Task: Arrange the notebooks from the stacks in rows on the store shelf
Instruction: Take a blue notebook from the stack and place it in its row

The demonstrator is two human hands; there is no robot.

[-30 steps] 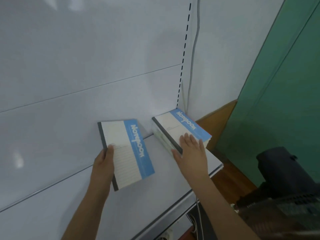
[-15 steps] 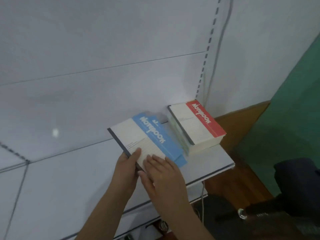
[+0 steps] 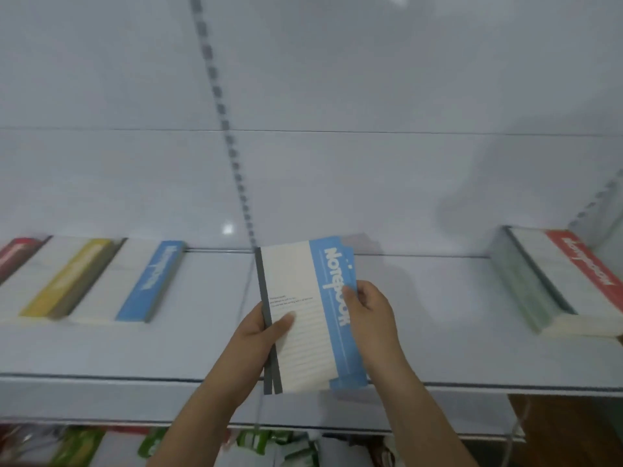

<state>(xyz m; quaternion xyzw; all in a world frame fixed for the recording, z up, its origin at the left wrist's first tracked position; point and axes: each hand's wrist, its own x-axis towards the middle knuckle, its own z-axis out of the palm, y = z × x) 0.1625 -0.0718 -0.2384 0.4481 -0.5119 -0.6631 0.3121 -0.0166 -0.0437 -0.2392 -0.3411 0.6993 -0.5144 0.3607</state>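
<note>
I hold two blue-and-white notebooks [image 3: 303, 318] together, one over the other, above the middle of the white store shelf [image 3: 438, 325]. My left hand [image 3: 261, 326] grips their grey spine edge, thumb on the top cover. My right hand [image 3: 369, 310] grips the blue right edge. At the far right stands a stack of notebooks [image 3: 556, 284] with a red-banded one on top. On the left lies a row of notebooks: a blue one [image 3: 135, 281], a yellow one [image 3: 64, 278] and a red one [image 3: 17, 257].
The shelf's front lip [image 3: 135, 380] runs across the frame below my hands. Green packaged goods [image 3: 269, 446] sit on a lower level. A slotted upright [image 3: 222, 129] runs up the white back panel.
The view has swung left, bringing the row of laid notebooks into sight. Both hands carried the two blue notebooks left, away from the stack, which now shows a red cover on top.
</note>
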